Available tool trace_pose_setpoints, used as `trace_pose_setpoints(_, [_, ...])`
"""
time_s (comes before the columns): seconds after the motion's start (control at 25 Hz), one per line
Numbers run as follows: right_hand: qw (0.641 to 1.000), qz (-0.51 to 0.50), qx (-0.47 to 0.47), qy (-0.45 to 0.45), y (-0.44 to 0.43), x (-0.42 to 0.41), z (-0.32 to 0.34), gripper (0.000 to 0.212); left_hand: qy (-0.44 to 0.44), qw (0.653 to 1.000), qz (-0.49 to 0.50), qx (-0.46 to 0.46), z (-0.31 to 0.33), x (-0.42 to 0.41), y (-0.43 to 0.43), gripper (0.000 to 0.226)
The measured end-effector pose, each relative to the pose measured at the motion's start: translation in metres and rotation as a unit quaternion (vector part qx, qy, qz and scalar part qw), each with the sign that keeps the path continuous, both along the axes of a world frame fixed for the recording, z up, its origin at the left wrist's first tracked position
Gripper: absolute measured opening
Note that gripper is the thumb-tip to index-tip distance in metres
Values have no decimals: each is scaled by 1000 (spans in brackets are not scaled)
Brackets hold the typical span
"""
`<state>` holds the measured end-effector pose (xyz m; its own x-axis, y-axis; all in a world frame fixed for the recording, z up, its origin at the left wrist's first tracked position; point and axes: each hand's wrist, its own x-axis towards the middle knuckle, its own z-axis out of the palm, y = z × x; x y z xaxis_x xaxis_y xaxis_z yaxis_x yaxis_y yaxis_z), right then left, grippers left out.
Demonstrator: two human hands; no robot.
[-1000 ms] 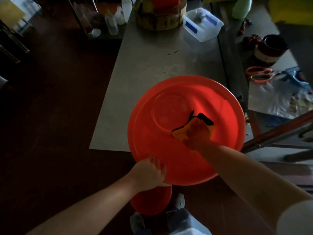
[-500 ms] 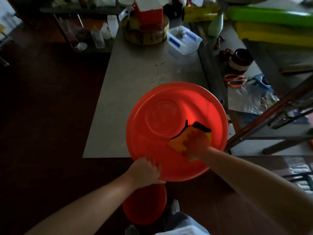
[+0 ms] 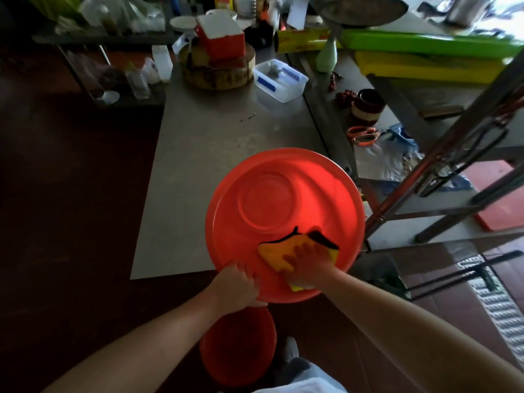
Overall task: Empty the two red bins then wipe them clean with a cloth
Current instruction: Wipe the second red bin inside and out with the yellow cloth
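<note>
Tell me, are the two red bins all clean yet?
Not yet. The big red bin looks emptied: only the yellow cloth is inside. The right hand presses that cloth on its near wall while the left hand grips the rim. The smaller red bin sits by the feet; too dark to tell if it's wiped.

I can read no text, label, brand or number anywhere in my head view. The long yellow box [image 3: 303,41] at the far end of the counter [image 3: 215,143] is the likeliest carrier of print, but its face is too blurred to make out a single letter. The bottles [image 3: 223,0] at the very top edge wear coloured labels that are too small and smeared to read. The red and white box [image 3: 219,38] on the round wooden block [image 3: 218,75] gives me no lettering I can make out either.
</note>
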<state>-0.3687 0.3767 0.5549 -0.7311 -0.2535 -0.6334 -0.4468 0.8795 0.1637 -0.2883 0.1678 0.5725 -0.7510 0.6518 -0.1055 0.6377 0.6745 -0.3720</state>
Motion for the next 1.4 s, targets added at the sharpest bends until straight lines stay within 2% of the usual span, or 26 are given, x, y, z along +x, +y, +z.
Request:
trace_pose_setpoints(0.08, [995, 17, 78, 54, 25, -15, 14, 68, -8, 1000, 4, 3, 6, 0, 4, 67])
trace_pose_setpoints(0.16, [992, -4, 104, 73, 33, -17, 25, 67, -17, 1000, 8, -7, 15, -3, 9, 66])
trace_pose_setpoints(0.4, [997, -54, 2, -46, 5, 36, 11, 71, -101, 995, -23, -11, 19, -9, 12, 64])
trace_pose_setpoints(0.64, [996, -72, -11, -50, 7, 4, -5, 72, -31, 995, -98, -13, 11, -20, 3, 66])
trace_pose_setpoints(0.76, [997, -53, -17, -46, 1, -29, -23, 71, -22, 996, -80, -24, 10, -22, 4, 64])
trace_pose_setpoints(0.96, [991, -47, -126, 1, -10, -76, -43, 70, -52, 998, -45, -11, 8, -25, 13, 63])
trace_pose_setpoints(1.04, [970, -68, -217, 87, -10, -86, -48, 66, -74, 996, -40, 5, 4, -26, 18, 64])
trace_pose_setpoints(1.08, [960, -83, -249, 98, -12, -93, -49, 64, -77, 996, -31, 14, 4, -27, 21, 65])
trace_pose_setpoints(1.16, [972, -54, -225, 40, -18, -96, -44, 62, -73, 997, -7, 15, 12, -30, 23, 65])
trace_pose_setpoints(1.2, [981, -21, -190, 42, -20, -99, -46, 63, -72, 997, 3, 7, 17, -32, 24, 65])
trace_pose_setpoints(1.24, [980, -29, -192, 36, -18, -101, -42, 63, -71, 997, 12, 0, 21, -33, 25, 66])
trace_pose_setpoints(1.28, [985, 18, -163, 54, -18, -102, -35, 62, -69, 997, 22, -5, 25, -34, 24, 66])
trace_pose_setpoints(1.32, [984, -19, -169, 55, -18, -99, -27, 62, -69, 997, 30, -10, 29, -35, 23, 66])
trace_pose_setpoints(1.36, [989, 13, -135, 51, -19, -96, -22, 62, -72, 997, 30, -15, 33, -34, 22, 66])
trace_pose_setpoints(1.4, [992, -16, -126, 21, -16, -89, -14, 60, -82, 996, 24, -22, 38, -33, 22, 66])
